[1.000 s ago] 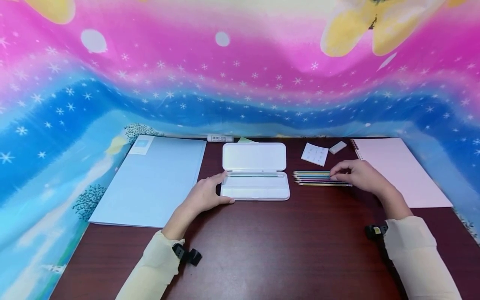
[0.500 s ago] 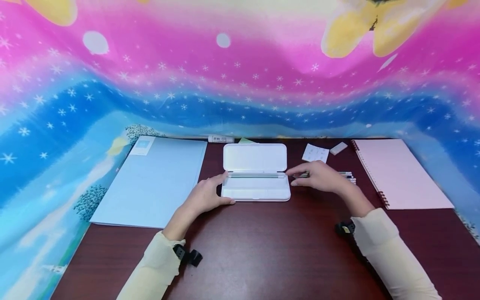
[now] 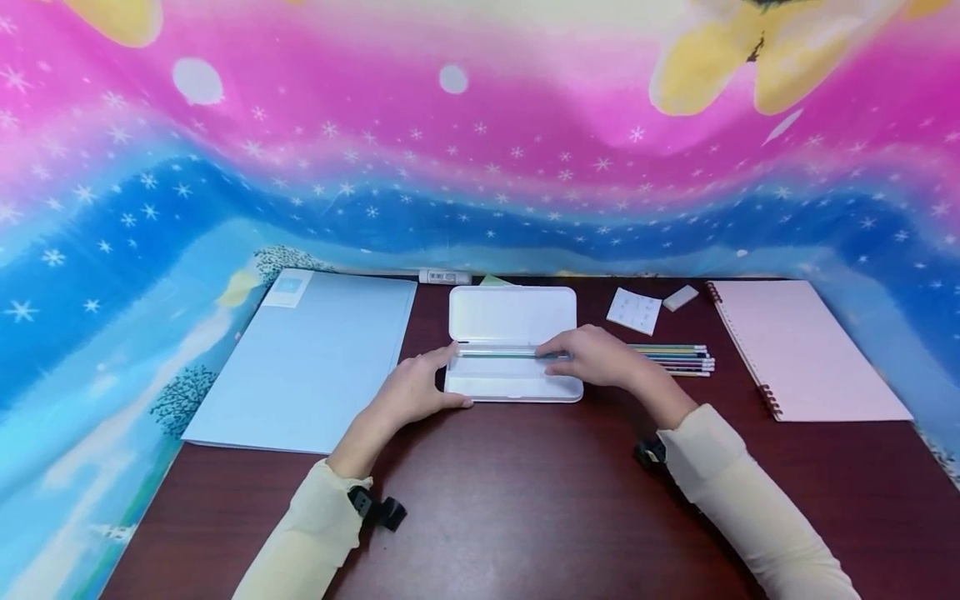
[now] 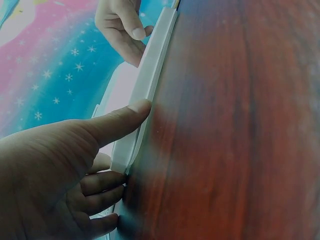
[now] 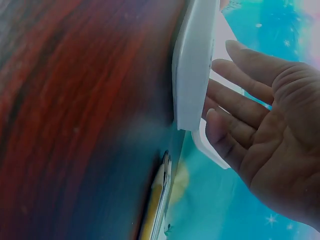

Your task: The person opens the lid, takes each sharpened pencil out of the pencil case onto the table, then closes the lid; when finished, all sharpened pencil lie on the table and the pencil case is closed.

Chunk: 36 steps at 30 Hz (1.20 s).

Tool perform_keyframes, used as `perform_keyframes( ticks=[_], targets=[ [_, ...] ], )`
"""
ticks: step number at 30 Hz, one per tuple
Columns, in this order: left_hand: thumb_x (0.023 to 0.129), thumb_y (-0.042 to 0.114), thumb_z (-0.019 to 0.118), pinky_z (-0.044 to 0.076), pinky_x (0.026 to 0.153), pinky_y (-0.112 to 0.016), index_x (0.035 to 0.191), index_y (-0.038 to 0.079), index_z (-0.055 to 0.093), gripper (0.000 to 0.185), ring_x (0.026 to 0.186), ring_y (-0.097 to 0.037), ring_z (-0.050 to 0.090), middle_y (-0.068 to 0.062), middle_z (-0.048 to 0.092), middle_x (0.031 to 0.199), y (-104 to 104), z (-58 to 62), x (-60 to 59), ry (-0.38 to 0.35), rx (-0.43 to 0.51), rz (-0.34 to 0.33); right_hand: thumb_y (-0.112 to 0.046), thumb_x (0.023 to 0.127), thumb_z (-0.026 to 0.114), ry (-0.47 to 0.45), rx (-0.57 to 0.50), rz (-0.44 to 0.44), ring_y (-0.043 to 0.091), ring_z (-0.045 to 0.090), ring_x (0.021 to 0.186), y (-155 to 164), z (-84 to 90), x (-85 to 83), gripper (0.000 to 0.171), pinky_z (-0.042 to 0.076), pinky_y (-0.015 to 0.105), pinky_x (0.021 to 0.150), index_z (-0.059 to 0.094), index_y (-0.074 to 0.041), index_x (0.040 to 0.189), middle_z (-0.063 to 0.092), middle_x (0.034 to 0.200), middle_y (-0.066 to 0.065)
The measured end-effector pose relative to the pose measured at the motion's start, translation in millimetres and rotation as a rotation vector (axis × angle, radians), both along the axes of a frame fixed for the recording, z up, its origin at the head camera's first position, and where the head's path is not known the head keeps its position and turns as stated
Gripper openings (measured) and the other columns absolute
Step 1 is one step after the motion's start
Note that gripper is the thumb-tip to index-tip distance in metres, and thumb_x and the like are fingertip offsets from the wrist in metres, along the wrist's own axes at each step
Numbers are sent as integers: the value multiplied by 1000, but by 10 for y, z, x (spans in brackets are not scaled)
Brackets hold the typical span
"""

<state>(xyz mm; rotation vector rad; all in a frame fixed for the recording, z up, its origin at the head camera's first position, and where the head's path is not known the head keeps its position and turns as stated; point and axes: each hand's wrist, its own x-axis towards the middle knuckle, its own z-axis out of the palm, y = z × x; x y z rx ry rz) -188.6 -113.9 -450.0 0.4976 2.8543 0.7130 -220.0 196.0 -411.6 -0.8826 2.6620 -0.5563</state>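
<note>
One white pencil case (image 3: 513, 354) lying open mid-table, long axis left to right, flanked by both hands. Left hand (image 3: 411, 392) gripping its left end, thumb along the front edge. Right hand (image 3: 592, 357) over its right end, fingers straight, grasp unclear. Roughly six pencils (image 3: 675, 359) just right, parallel.

Nothing here can be read; the marks on the small white paper card (image 3: 633, 310) are too tiny.

Left hand (image 3: 412, 392) curled, right hand (image 3: 596, 357) flat (fingers extended).
</note>
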Motion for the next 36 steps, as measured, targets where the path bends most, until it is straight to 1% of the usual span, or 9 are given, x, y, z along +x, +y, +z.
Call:
perform_keyframes(
  ticks=[3,9,12,16,18,24,29,33,36],
  targets=[
    [79,52,84,45,111,-51,157,14,40,97,139,-35,52,-11,49,156,-7,6,-6,9,-5,-5,-25,97,70,9,2,21,22,65,123,-18,-32,-9,34,54,45,101,72,-17,130,71,131,5],
    [80,52,83,43,113,-52,157,14,39,97,141,-36,50,-12,48,156,0,5,-13,1,-17,-8,-18,98,68,31,18,33,16,68,104,-43,-73,-17,28,55,42,93,74,-19,125,74,118,2],
    [80,52,83,43,113,-52,158,13,38,97,141,-36,50,-13,47,157,0,6,-12,0,-18,-8,-16,98,67,27,30,35,13,65,96,-54,-78,-28,25,54,38,88,75,-21,122,74,111,-1],
    [79,52,83,44,112,-51,158,13,38,98,140,-35,51,-13,48,156,1,13,-8,-1,-15,-7,-17,99,67,9,41,26,13,59,89,-58,-86,-36,23,50,34,83,76,-23,119,73,103,-4],
    [79,52,83,44,111,-52,157,13,38,98,139,-36,51,-13,49,156,1,14,-3,3,-17,-8,-18,99,67,1,44,22,13,58,89,-56,-87,-39,22,49,34,82,76,-23,117,73,101,-4],
    [79,51,84,44,111,-52,157,12,39,98,139,-36,52,-14,49,156,2,19,6,10,-15,-13,-16,97,69,-17,38,22,13,59,88,-47,-79,-57,18,51,36,86,78,-20,111,75,102,-3],
    [80,51,83,44,112,-51,157,12,38,98,139,-36,51,-13,48,156,-5,12,10,10,-14,-19,-15,95,71,-27,35,10,12,57,83,-58,-71,-72,10,48,34,81,77,-19,102,69,90,-5],
    [79,51,83,45,111,-51,157,12,38,98,139,-36,51,-13,48,156,-9,12,15,10,-13,-14,-16,96,70,-44,35,-3,13,56,82,-73,-78,-74,8,47,33,81,74,-20,102,67,88,-6],
    [79,51,83,45,111,-51,157,12,38,98,139,-36,52,-13,49,156,-6,9,14,12,-13,-15,-16,95,71,-37,20,-11,12,56,82,-63,-98,-78,7,47,32,80,73,-20,101,67,88,-7]
  ],
)
